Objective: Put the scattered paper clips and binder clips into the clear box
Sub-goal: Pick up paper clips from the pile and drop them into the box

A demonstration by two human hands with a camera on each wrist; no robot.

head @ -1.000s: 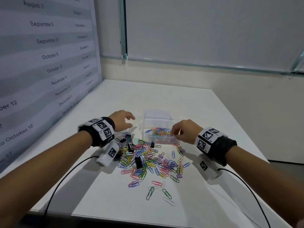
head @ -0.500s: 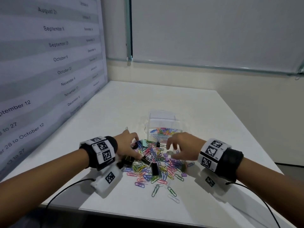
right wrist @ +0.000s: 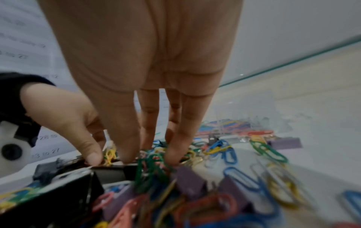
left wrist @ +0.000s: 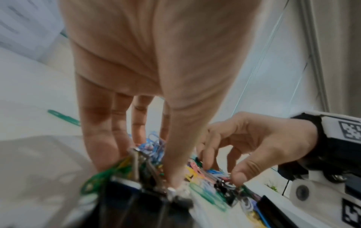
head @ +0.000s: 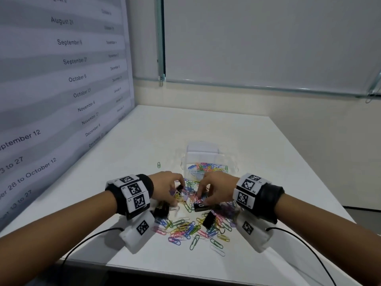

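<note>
Head view: both hands down in the clip pile mid-tabletop, clear box (head: pixel 203 159) just behind it toward the far edge, part filled. My left hand (head: pixel 167 187) fingers curl in, pinching coloured paper clips (head: pixel 186 226). Right hand (head: pixel 216 189) fingers narrow, closing on clips by a black binder clip (head: pixel 201 207); firm hold, cannot tell. To do it well: bunch a tight cluster, lift straight, drop over the box. One stray clip (head: pixel 158 165) sits left of the box.
</note>
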